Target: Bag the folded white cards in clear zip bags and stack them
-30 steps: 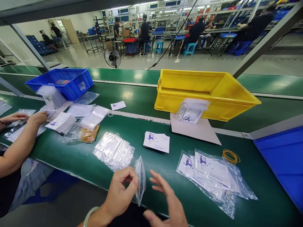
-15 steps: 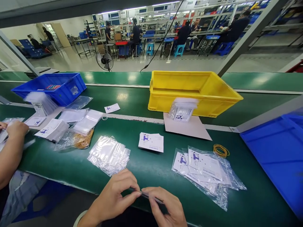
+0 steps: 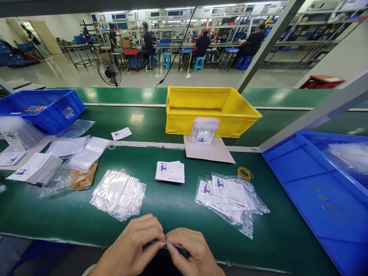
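Note:
At the front edge of the bench, my left hand and my right hand meet fingertip to fingertip. Both pinch a thin plastic bag, seen almost edge-on and largely hidden by the fingers. Beyond my left hand lies a fanned pile of clear plastic bags. A small stack of white printed cards sits straight ahead. To the right is a loose heap of bagged cards.
A yellow bin stands behind a bundle of bagged cards on cardboard. Rubber bands lie near a big blue bin at right. Another blue bin, more cards and a bag of rubber bands are left.
The view has swung right, so bench items appear further left and the neighbour's arm has left the picture. My fingertips have drawn together along the bag.

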### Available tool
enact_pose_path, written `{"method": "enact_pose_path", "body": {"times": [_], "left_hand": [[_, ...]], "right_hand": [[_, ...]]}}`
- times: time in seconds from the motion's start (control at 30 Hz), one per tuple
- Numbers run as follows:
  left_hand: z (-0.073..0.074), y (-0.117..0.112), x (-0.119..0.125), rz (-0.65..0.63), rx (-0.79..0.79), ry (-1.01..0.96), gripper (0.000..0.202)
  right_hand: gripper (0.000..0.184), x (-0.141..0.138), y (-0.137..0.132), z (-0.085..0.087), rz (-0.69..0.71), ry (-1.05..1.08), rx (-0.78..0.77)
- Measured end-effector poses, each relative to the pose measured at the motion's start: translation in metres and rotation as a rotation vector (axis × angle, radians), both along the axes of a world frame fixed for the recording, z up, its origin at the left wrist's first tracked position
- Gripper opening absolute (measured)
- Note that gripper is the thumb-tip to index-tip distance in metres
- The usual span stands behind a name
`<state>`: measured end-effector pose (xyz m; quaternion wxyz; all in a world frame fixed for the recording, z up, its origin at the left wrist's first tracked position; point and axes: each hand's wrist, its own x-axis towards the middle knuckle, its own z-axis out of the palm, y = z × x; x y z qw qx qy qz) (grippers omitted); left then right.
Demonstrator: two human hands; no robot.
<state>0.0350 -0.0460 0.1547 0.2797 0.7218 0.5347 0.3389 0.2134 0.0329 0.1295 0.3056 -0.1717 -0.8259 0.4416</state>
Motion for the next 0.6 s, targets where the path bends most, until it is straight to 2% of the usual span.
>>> {"method": "enact_pose_path", "body": {"times": [0.1,0.17,0.2,0.23,0.3,0.4,0.47,0.53,0.6], "left_hand": [[0.006,0.006,0.006,-0.038,0.005,0.001,0.019],[0.007,0.014,0.008,-0.004,0.05,-0.016,0.014],[0.006,0.02,0.008,0.044,0.079,-0.022,0.012],[0.004,0.027,0.006,0.106,0.107,-0.021,0.017],[-0.003,0.047,-0.001,0.226,0.136,0.009,0.04],[-0.022,0.087,-0.014,0.259,0.123,0.137,0.054],[-0.036,0.115,-0.022,0.194,0.075,0.259,0.069],[-0.05,0.141,-0.028,0.128,0.048,0.294,0.085],[-0.061,0.16,-0.032,0.074,0.029,0.311,0.093]], "right_hand": [[0.022,0.006,0.002,0.006,0.017,-0.015,-0.069],[0.021,0.015,0.007,0.006,-0.056,-0.003,-0.17],[0.02,0.021,0.012,0.004,-0.152,0.016,-0.239],[0.02,0.027,0.017,0.0,-0.285,0.056,-0.314],[0.02,0.042,0.032,-0.011,-0.616,0.212,-0.469],[0.023,0.065,0.057,-0.034,-1.009,0.515,-0.643],[0.029,0.08,0.069,-0.049,-1.15,0.545,-0.679],[0.043,0.092,0.073,-0.06,-1.211,0.409,-0.639],[0.053,0.1,0.069,-0.066,-1.218,0.229,-0.559]]}}
